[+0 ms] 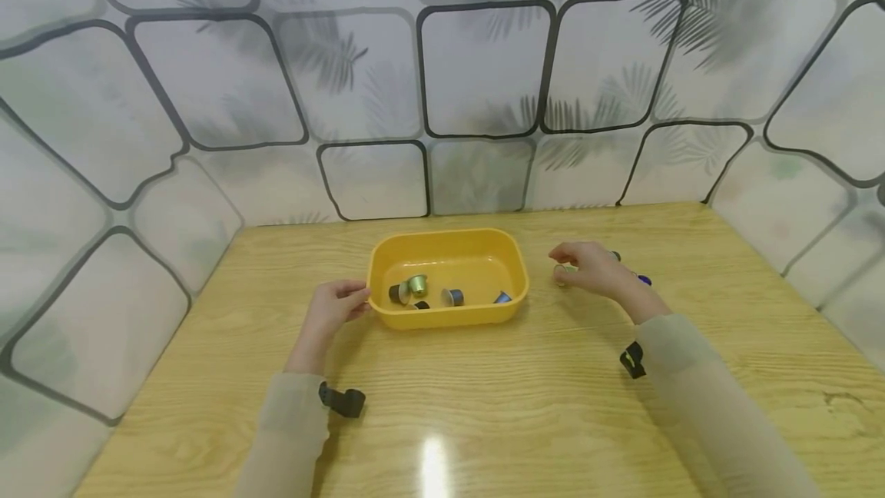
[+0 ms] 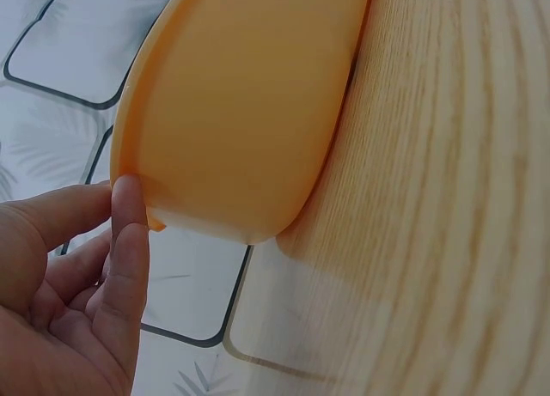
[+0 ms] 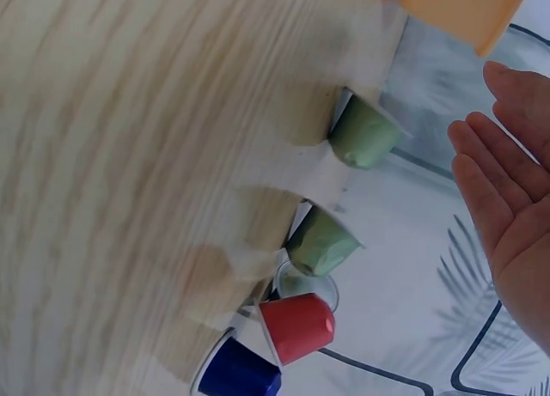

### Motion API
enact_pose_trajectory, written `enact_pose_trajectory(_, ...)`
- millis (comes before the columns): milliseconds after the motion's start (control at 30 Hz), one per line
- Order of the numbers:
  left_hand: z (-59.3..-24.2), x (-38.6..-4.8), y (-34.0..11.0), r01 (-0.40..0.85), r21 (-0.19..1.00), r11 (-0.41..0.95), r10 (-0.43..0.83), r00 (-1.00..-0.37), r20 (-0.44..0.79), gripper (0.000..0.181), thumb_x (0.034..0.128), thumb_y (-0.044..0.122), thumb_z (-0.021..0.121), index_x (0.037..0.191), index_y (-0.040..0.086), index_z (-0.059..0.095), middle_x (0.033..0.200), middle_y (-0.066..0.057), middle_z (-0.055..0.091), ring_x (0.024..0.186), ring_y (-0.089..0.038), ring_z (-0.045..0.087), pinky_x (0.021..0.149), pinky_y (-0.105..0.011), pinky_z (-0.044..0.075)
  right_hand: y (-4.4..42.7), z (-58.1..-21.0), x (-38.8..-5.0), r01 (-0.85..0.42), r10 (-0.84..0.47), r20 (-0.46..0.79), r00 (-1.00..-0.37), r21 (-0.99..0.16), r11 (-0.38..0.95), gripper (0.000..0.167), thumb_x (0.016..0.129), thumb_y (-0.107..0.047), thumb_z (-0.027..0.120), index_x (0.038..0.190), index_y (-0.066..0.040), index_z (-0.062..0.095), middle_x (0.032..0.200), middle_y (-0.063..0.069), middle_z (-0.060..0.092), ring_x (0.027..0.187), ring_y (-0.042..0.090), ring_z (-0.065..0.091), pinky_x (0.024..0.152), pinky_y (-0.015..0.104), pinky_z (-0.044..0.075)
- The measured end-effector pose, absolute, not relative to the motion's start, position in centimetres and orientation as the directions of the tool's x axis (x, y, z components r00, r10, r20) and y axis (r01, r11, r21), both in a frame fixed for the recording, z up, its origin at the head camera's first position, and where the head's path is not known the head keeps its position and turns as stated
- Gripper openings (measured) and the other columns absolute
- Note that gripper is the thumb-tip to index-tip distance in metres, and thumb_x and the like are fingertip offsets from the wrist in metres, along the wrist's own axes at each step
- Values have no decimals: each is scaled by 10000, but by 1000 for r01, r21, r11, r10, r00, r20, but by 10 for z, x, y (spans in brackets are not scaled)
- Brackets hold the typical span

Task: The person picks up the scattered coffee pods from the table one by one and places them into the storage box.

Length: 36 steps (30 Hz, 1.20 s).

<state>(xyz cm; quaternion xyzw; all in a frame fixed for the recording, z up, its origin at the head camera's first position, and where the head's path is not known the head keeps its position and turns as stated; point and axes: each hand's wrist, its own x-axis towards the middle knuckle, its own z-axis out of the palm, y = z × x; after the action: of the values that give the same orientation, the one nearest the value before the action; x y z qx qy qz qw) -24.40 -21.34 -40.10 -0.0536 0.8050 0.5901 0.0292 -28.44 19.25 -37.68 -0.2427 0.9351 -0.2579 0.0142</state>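
My left hand point(image 1: 330, 312) pinches the left end of a yellow plastic basin point(image 1: 449, 319), thumb and fingertip meeting at its rim in the left wrist view. Inside the basin lie several coffee capsules, among them a green capsule point(image 1: 418, 285), a dark capsule point(image 1: 399, 293) and a blue capsule point(image 1: 502, 297). To the basin's right, my right hand point(image 1: 596, 269) hovers over loose capsules with nothing visible in its grasp. Its fingers are loosely extended in the right wrist view, beside two green capsules point(image 3: 365, 134), a red capsule point(image 3: 297, 327) and a dark blue capsule point(image 3: 236, 368).
A clear round piece point(image 3: 305, 286) sits between the green and red capsules, partly hidden. The wooden table point(image 1: 442, 383) backs onto a patterned wall point(image 1: 477, 68). Each wrist wears a black strap, such as the left strap point(image 1: 342, 400).
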Motion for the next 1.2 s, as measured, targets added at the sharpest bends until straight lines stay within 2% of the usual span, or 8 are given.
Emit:
enact_pose_trajectory(333, -401, -244, -214, -120, 946, 300, -55, -993, -109, 300, 868, 77, 561, 1110, -100, 547, 998, -188, 597, 682, -87, 584, 691, -259, 513, 198, -385, -292, -434, -445, 97, -890, -477, 764, 354, 859, -171, 582, 1113, 73, 542, 1085, 226, 559, 1002, 377, 506, 855, 491, 406)
enact_pose_trajectory(667, -401, -244, -214, -115, 951, 287, -45, -993, -106, 297, 869, 70, 559, 1111, -102, 545, 986, -177, 599, 685, -89, 585, 670, -225, 509, 200, -390, -298, -421, -434, 63, -899, -407, 811, 332, 846, -147, 589, 1096, 67, 552, 1068, 233, 568, 1006, 390, 501, 853, 503, 400)
enact_pose_trajectory(1033, -401, -244, -214, -116, 950, 289, -47, -993, -107, 305, 869, 78, 561, 1117, -99, 544, 1022, -203, 588, 688, -88, 586, 678, -234, 510, 197, -399, -305, -462, -470, 57, -881, -320, 827, 287, 795, -43, 503, 1060, 26, 588, 974, 162, 610, 877, 303, 557, 753, 460, 448)
enact_pose_trajectory(1200, -400, -244, -214, -123, 948, 295, -50, -992, -113, 308, 872, 80, 558, 1122, -97, 542, 1031, -213, 582, 695, -91, 585, 688, -243, 511, 196, -400, -306, -478, -498, 20, -867, -316, 820, 287, 815, -4, 482, 1084, 31, 576, 1023, 187, 592, 922, 329, 545, 783, 471, 441)
